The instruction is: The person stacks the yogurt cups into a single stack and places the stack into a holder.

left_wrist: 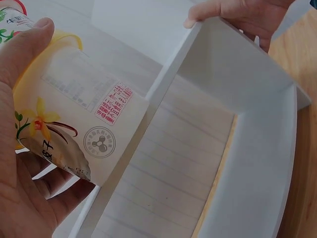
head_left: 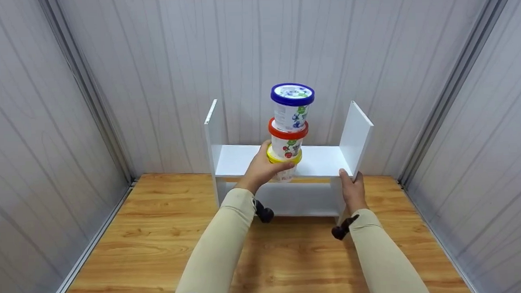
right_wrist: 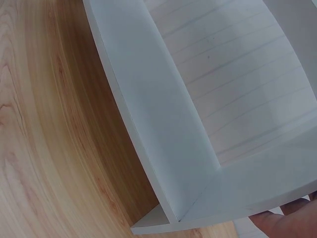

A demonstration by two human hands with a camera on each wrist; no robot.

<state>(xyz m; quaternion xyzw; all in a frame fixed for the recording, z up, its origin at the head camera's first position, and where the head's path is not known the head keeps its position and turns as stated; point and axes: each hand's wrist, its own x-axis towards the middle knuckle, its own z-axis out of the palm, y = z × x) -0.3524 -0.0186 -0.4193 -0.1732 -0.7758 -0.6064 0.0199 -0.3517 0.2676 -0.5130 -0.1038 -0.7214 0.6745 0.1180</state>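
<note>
My left hand grips the lowest of three stacked tubs, a white tub with a yellow lid, thumb on one side and fingers on the other. On it stands a red-lidded tub, topped by a blue-lidded tub; the stack leans slightly. In the head view the stack overlaps the front edge of the white shelf's upper board; whether it touches the board I cannot tell. My right hand holds the shelf's right side panel, near the upper board's front corner. Most of that hand lies outside the right wrist view.
Below the upper board runs a lower board. The left side panel rises above the upper board. The shelf stands on a wood-grain table against a pale panelled back wall, with side walls left and right.
</note>
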